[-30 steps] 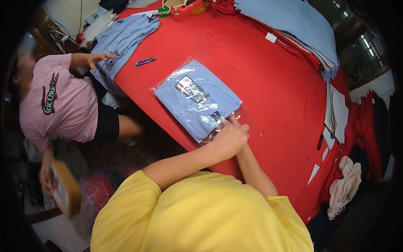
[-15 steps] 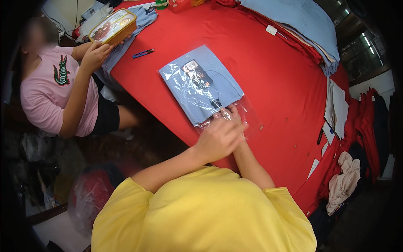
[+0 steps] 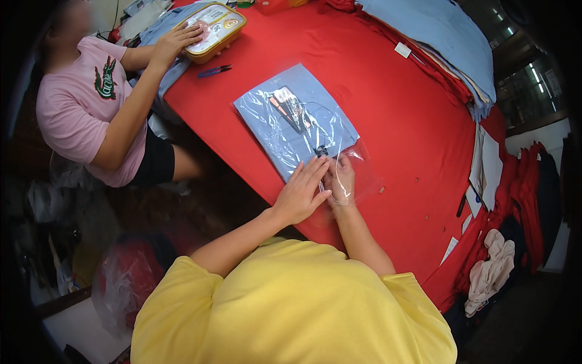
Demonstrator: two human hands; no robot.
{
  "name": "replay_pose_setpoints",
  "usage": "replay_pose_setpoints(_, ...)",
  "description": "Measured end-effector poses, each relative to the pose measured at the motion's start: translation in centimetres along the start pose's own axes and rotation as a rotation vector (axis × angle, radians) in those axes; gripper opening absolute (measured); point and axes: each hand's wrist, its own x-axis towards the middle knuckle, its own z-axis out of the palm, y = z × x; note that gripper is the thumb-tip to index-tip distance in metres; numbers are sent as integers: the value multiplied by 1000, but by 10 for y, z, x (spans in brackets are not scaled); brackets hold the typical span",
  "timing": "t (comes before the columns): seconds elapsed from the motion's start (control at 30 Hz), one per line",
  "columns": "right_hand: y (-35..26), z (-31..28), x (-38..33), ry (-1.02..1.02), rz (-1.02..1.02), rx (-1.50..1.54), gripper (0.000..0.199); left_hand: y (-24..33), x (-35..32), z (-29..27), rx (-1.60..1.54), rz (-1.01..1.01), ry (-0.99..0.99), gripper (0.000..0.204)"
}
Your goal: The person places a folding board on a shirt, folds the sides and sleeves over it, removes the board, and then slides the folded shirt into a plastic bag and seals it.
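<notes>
A folded light-blue garment (image 3: pixel 285 124) with a dark hang tag lies inside a clear plastic bag (image 3: pixel 357 176) on the red table (image 3: pixel 388 103). My left hand (image 3: pixel 300 191) rests flat on the near end of the garment, fingers spread. My right hand (image 3: pixel 341 179) is beside it, slipped inside the bag's open mouth with the clear film over the fingers, touching the garment's edge.
A co-worker in a pink shirt sits at the left, one hand on a yellow-rimmed tin box (image 3: pixel 217 24). A blue pen-like tool (image 3: pixel 213 71) lies near it. Stacked light-blue cloth (image 3: pixel 448 36) fills the far right. White paper tags (image 3: pixel 488 170) lie along the right edge.
The co-worker has set the tin box down on the table's far left corner. My hands have stayed at the bag's open end, with the left hand now flatter on the garment.
</notes>
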Motion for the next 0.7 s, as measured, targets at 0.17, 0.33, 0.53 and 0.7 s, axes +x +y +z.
replay_pose_setpoints(0.17,9,-20,10,96,-2,1,17,15,-9,12,221,105,30,63)
replay_pose_setpoints(0.33,-5,-2,6,43,67,-120,23,33,-30,12,-14,342,16,57)
replay_pose_setpoints(0.53,-4,-3,4,67,21,-102,31,39,-29,0,-219,376,-29,46)
replay_pose_setpoints(0.7,-1,-5,2,23,14,-20,29,24,-25,-25,-9,304,235,33)
